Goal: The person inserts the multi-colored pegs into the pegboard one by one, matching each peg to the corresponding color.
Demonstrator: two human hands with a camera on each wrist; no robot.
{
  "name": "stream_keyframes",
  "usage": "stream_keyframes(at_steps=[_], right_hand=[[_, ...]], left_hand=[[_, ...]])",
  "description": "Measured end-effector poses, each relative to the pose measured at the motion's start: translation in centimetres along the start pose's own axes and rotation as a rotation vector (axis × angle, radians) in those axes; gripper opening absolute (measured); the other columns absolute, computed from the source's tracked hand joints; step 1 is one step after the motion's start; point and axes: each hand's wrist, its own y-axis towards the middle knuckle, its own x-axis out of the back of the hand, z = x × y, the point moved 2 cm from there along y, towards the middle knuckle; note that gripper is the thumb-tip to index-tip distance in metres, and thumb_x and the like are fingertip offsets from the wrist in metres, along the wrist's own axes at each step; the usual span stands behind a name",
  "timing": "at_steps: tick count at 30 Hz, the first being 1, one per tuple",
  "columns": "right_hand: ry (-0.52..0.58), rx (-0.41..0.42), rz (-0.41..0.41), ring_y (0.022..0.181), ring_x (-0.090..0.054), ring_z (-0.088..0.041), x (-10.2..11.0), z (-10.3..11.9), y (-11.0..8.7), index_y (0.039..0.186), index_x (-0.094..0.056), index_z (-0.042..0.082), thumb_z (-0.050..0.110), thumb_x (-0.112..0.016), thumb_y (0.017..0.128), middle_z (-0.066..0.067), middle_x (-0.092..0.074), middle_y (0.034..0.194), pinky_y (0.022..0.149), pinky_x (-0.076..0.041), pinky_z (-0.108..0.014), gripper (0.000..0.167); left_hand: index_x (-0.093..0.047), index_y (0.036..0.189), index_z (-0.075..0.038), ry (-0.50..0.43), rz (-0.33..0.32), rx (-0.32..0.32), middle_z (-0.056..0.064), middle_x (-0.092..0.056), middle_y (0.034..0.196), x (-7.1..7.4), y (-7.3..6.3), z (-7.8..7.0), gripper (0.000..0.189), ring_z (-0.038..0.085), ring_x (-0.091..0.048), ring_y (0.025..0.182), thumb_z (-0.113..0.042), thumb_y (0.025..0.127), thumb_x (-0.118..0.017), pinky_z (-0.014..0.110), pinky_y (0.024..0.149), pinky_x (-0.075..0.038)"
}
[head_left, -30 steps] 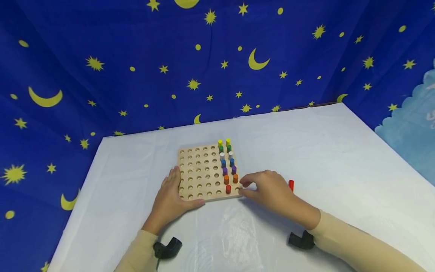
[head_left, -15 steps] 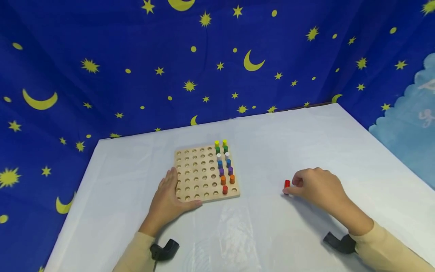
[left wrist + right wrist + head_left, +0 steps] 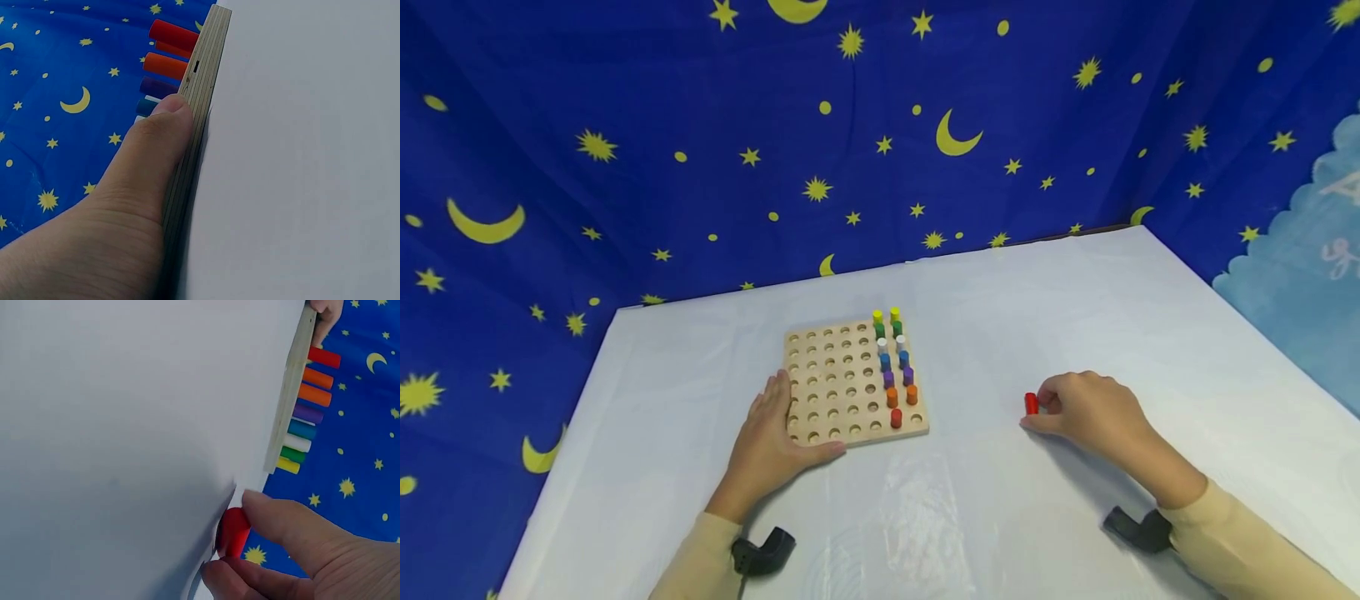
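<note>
A wooden pegboard [image 3: 842,383] with rows of round holes lies on the table. Coloured pegs stand in its two right-hand columns: yellow, green, white, blue, purple and orange pairs, then a single red peg [image 3: 897,418] in the front row beside a bare corner hole [image 3: 917,419]. My left hand [image 3: 767,442] rests at the board's front-left corner, fingers along the left side and straight thumb against the front edge. To the right of the board, my right hand [image 3: 1093,412] pinches a loose red peg [image 3: 234,531] between thumb and fingers, close over the white tabletop.
White sheeting covers the table [image 3: 985,317]. A blue cloth [image 3: 700,100] with yellow moons and stars hangs behind it and along the sides. Black devices [image 3: 763,552] sit at both wrists.
My right hand has moved right from the board's edge to the loose red peg and now pinches it; the peg has shifted slightly. My left hand stays at the board's corner.
</note>
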Motion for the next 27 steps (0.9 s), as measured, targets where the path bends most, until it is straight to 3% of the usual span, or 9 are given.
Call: stream_keyframes(at_steps=[3,7,12,22,27], right_hand=[[0.000,0.037,0.018,0.065,-0.053,-0.012,0.0,0.3,0.4,0.091,-0.076,0.013,0.034,-0.084,0.076,0.007,-0.064,0.073,0.052,-0.040,-0.027,0.027],[-0.032,0.106,0.038,0.073,-0.060,-0.013,0.0,0.7,1.0,0.091,-0.076,0.018,0.021,-0.083,0.078,0.007,-0.069,0.082,0.056,-0.047,-0.032,0.015],[-0.035,0.182,0.066,0.083,-0.065,-0.016,-0.1,1.2,1.7,0.094,-0.077,0.021,0.012,-0.082,0.079,0.006,-0.070,0.092,0.065,-0.055,-0.038,0.018],[0.027,0.305,0.125,0.083,-0.060,-0.010,-0.8,2.5,2.5,0.100,-0.073,0.022,0.008,-0.079,0.082,0.010,-0.065,0.091,0.072,-0.055,-0.035,0.024],[0.155,0.347,0.093,0.081,-0.058,-0.008,-1.5,3.8,3.1,0.099,-0.069,0.022,0.015,-0.080,0.083,0.011,-0.067,0.092,0.072,-0.051,-0.028,0.021]], left_hand=[[-0.006,0.159,-0.001,-0.004,-0.002,0.000,0.021,-0.010,0.166,0.0,0.0,0.0,0.142,0.038,-0.010,0.154,-0.079,0.062,-0.075,0.052,0.127,-0.010],[-0.007,0.159,-0.001,-0.008,-0.003,-0.005,0.020,-0.010,0.166,0.0,-0.1,0.0,0.142,0.037,-0.010,0.155,-0.079,0.062,-0.075,0.051,0.127,-0.010],[-0.007,0.159,-0.002,-0.007,-0.004,-0.009,0.019,-0.009,0.166,0.0,-0.1,0.0,0.142,0.036,-0.010,0.155,-0.079,0.061,-0.075,0.051,0.127,-0.009],[-0.008,0.159,-0.002,-0.011,0.001,-0.003,0.019,-0.009,0.166,0.0,-0.2,0.0,0.142,0.036,-0.010,0.155,-0.079,0.061,-0.076,0.051,0.127,-0.009],[-0.007,0.159,-0.002,-0.007,0.002,-0.007,0.019,-0.008,0.166,0.2,-0.1,0.0,0.142,0.037,-0.010,0.155,-0.077,0.061,-0.077,0.050,0.127,-0.009]])
